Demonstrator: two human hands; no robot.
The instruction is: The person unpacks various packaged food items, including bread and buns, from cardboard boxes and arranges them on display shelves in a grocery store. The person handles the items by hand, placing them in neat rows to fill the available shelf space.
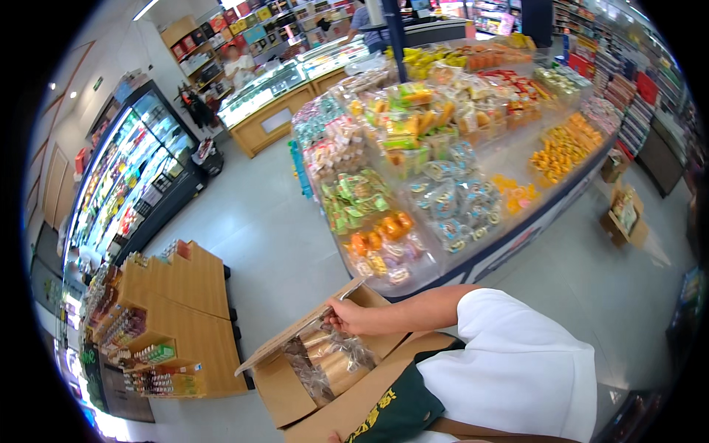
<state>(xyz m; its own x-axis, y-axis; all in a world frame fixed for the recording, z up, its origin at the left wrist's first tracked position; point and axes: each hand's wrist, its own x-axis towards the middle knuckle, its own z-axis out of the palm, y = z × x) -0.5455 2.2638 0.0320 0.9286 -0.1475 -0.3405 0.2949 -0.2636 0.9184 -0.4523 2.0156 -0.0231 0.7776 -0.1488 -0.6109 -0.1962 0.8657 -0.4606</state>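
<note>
An opened cardboard box (282, 387) is held before me, with its long flap (293, 335) raised. Inside lie tan, log-shaped items (327, 357) in clear plastic film. My right hand (344, 318) reaches across from the right, its fingers curled at the flap's inner edge, close to the film. Of my left hand (334, 437), only a fingertip shows at the bottom edge, against the box; the rest is hidden. A dark green apron (396, 401) with yellow writing overlaps the near side of the box.
Just ahead stands a large display island (451, 266) heaped with wrapped snacks (410, 127). To the left are a stepped wooden shelf unit (188, 310) and a lit refrigerated case (160, 144). A person (239, 66) stands behind the glass counter (277, 83). Another open carton (623, 221) sits on the floor.
</note>
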